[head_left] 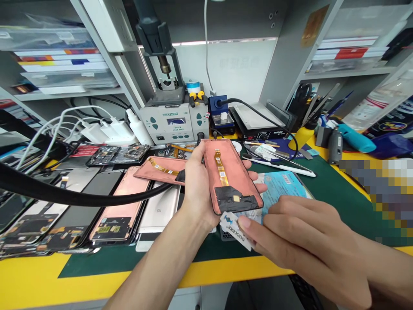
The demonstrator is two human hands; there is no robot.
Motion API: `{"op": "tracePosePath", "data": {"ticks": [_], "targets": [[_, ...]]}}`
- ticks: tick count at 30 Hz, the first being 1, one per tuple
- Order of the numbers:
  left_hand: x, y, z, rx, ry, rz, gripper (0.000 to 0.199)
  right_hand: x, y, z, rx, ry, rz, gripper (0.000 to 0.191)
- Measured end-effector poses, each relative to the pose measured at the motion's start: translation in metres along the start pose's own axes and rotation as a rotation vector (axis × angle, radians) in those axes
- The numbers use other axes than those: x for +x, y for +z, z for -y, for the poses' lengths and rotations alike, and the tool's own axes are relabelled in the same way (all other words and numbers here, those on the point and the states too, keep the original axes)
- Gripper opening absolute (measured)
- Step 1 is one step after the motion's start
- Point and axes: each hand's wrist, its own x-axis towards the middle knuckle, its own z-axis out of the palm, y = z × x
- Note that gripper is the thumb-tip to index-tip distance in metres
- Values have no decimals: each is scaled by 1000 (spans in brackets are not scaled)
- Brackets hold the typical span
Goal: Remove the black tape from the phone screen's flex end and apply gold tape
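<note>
Copper-coloured backing faces up on the panel [235,170], which lies in the left hand [196,185], raised over the green mat [335,189]. Left hand grips it: thumb along the left edge, fingertips showing past the right edge, palm beneath. Long axis runs 11 o'clock to 5 o'clock; black tape [222,199] covers the near end, gold ribbon [220,161] runs up from it toward 12. Right hand [306,241] is closed in a pinch on a white card [240,234], thumb on top. From the right hand the panel lies toward 10 o'clock; the left hand is nearer, being in contact. Key relation: the card's tip sits at the panel's near short edge, left corner, pointing to about 10; cannot tell whether tip and edge touch. Second panel [171,165] at 9 o'clock of the first, long axis roughly 9 to 3. Blue sheet [285,189] at 3.
</note>
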Motion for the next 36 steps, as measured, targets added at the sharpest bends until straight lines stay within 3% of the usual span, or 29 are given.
{"op": "tracePosePath", "data": {"ticks": [6,13,20,22,24,26,36], "targets": [[1,-1,1,-31,-9,21,62,0,2,-1,-11,1,-11,21],[0,-3,0,-26,-51,37,66,-4,-2,-8,-19,-129,75,22],[2,-6,0,-29,-66,61,64,-3,-2,-7,-80,-116,56,22],[3,-6,1,-29,-57,59,64,2,-8,-8,-102,-158,98,20],[3,-5,1,-21,-41,49,64,8,-17,-12,-116,-284,294,15],[2,-3,2,-7,-18,30,65,12,-25,-16,-137,-364,389,17],[-1,4,2,-9,39,-47,65,8,-24,-19,-150,-356,382,18]]}}
